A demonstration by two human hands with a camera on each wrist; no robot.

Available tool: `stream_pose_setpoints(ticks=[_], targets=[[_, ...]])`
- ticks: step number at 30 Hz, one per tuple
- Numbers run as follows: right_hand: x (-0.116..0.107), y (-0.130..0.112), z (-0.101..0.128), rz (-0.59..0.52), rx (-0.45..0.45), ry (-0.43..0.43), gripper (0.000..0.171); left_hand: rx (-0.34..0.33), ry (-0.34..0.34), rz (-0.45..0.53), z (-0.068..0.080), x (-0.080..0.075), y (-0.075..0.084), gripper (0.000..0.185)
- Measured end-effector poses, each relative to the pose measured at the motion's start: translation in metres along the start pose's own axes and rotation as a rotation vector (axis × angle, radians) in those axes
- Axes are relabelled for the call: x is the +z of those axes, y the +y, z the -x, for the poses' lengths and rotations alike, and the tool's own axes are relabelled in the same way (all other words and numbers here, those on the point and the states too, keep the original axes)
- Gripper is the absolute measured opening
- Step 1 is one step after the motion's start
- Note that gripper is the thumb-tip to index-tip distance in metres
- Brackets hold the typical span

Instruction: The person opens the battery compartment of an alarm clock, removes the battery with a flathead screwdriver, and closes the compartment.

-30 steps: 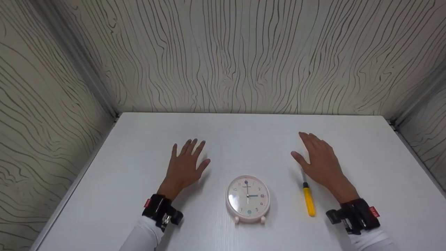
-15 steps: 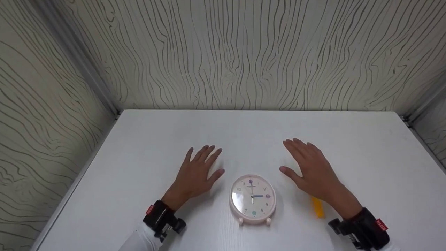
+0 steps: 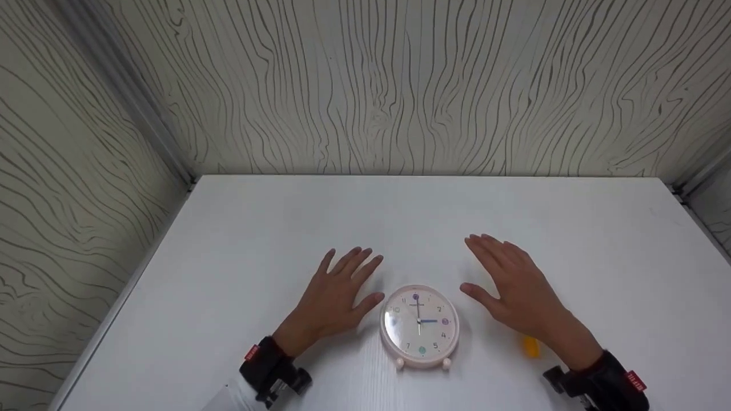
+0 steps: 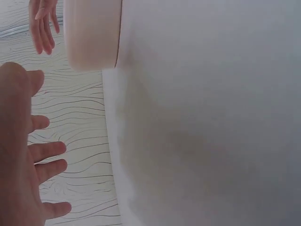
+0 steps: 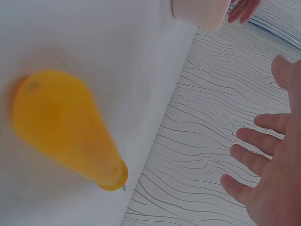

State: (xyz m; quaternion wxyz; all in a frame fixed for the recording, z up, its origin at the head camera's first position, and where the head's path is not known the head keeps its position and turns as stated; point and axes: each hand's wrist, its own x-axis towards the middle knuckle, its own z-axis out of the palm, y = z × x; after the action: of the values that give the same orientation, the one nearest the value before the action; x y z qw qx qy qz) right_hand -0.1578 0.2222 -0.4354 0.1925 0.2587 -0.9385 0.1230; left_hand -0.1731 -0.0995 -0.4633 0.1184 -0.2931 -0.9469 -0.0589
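A round pale pink alarm clock (image 3: pixel 420 328) lies face up on the white table, its two small feet toward the person. Left of it, my left hand (image 3: pixel 334 302) hovers palm down with fingers spread, the thumb tip close to the clock's rim. On the other side my right hand (image 3: pixel 519 294) hangs above the table with its thumb apart from the fingers, holding nothing. Beneath the right hand lies a screwdriver, its yellow handle (image 5: pixel 66 122) large in the right wrist view; the head view shows only the handle's end, and the hand covers the rest.
The white tabletop (image 3: pixel 320 211) meets a wood-grain patterned wall (image 3: pixel 365 85) at the back. Similar panels stand at the left and right sides. Each wrist wears a black camera strap (image 3: pixel 271 368).
Both hands have moved inward toward the clock, the left one rightward and the right one slightly left and down. The right hand now covers most of the screwdriver. The view has shifted slightly.
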Motion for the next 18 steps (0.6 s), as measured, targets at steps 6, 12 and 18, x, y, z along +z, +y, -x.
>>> stream_pose_setpoints(ticks=[6, 12, 18], targets=[[0.0021, 0.0016, 0.0037, 0.010, 0.015, -0.010, 0.071, 0.048, -0.018, 0.003, 0.0026, 0.0013, 0.0025, 0.060], [0.0025, 0.0062, 0.0061, 0.013, 0.038, 0.004, 0.071, 0.080, -0.036, 0.014, 0.0038, 0.0009, 0.0065, 0.060], [0.0035, 0.0084, 0.0061, 0.016, 0.038, 0.012, 0.071, 0.232, -0.087, 0.042, 0.0048, -0.0028, 0.0094, 0.060]])
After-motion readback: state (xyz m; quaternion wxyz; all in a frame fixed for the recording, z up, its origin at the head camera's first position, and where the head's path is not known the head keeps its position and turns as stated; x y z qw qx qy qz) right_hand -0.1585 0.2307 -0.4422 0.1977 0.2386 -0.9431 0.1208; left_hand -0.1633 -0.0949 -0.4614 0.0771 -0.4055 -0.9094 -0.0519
